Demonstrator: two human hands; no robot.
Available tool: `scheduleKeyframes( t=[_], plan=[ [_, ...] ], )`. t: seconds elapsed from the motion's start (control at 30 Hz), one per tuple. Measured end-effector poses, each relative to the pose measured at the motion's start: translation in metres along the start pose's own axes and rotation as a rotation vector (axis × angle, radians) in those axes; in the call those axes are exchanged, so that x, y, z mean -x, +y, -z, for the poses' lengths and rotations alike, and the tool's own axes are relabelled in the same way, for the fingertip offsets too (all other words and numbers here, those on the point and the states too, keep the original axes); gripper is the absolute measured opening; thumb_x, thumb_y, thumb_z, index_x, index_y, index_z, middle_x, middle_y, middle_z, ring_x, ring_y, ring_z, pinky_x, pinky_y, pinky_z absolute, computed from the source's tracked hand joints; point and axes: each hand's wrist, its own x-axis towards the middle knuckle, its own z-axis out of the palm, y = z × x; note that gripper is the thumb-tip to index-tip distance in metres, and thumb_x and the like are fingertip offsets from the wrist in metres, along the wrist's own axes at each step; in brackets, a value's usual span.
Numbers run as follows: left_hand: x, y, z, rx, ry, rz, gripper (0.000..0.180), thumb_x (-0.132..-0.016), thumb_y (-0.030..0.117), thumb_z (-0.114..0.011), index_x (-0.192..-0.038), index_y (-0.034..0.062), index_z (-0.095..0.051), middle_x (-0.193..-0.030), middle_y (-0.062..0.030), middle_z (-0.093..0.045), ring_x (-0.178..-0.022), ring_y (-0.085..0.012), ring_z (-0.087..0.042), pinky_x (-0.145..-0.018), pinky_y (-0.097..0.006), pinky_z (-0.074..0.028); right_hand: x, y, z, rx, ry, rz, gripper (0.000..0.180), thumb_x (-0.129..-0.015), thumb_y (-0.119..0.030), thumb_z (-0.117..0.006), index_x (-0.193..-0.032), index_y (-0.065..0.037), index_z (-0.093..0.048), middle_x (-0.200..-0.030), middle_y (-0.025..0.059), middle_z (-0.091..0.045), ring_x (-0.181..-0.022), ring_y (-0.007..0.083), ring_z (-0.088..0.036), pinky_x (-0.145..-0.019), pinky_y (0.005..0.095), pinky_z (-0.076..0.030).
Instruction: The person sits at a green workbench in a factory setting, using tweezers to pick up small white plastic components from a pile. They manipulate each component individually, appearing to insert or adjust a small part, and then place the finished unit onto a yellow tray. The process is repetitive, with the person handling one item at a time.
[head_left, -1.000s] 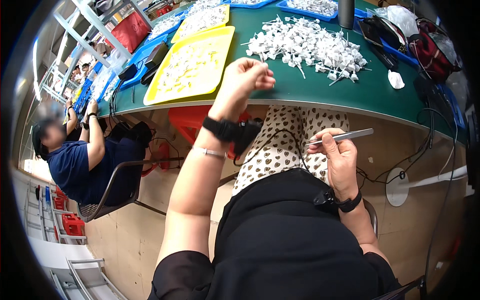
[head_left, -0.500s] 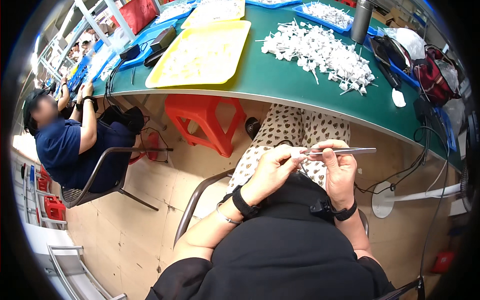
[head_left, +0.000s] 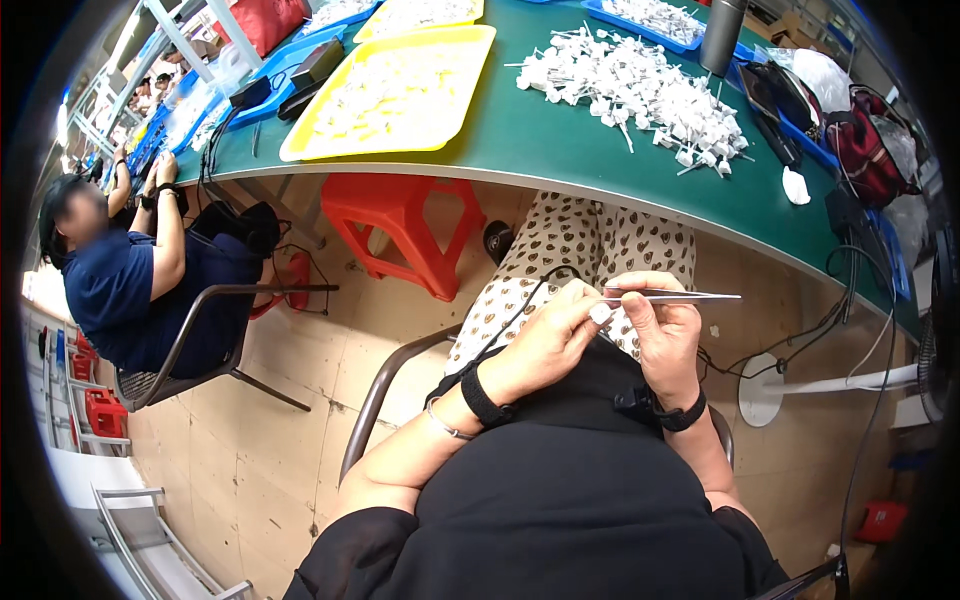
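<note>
Two bare hands meet over the person's lap, near the camera. The right hand (head_left: 665,335) pinches a pair of slim silver metal tweezers (head_left: 672,296) between thumb and fingers, tips pointing right. The left hand (head_left: 545,340) is curled, its fingertips (head_left: 598,312) pressed against the tweezers' left end; anything held there is too small to tell. Farther off, a green worktable (head_left: 540,140) carries a heap of small white plastic parts (head_left: 640,90) and a yellow rectangular tray (head_left: 400,90). A red plastic stool (head_left: 410,225) stands under the table. At far left, another person in a dark blue shirt (head_left: 105,290) sits working.
</note>
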Motion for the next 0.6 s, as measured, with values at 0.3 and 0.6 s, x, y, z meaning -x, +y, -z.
scheduleKeyframes(
  t=[0.3, 0.6],
  plan=[
    [0.0, 0.004, 0.004, 0.347, 0.023, 0.316, 0.013, -0.101, 0.012, -0.067, -0.109, 0.002, -0.069, -0.086, -0.0018, -0.067, -0.069, -0.008, -0.06, -0.063, -0.023, -0.05, 0.0, -0.002, 0.001, 0.02, 0.002, -0.008, 0.016, -0.1, -0.01, -0.068, -0.109, 0.003, -0.068, -0.099, 0.0073, -0.073, -0.088, 0.0117, -0.068, -0.079, 0.0244, -0.055],
    [0.001, -0.001, -0.001, 0.149, 0.144, 0.101, 0.015, -0.101, 0.006, -0.064, -0.114, 0.0002, -0.069, -0.094, -0.006, -0.07, -0.077, -0.0114, -0.069, -0.069, -0.025, -0.058, 0.0, -0.001, 0.0, -0.045, 0.047, -0.029, 0.015, -0.102, -0.009, -0.064, -0.109, 0.004, -0.066, -0.097, 0.0081, -0.072, -0.089, 0.0122, -0.069, -0.081, 0.0248, -0.056]
  ],
)
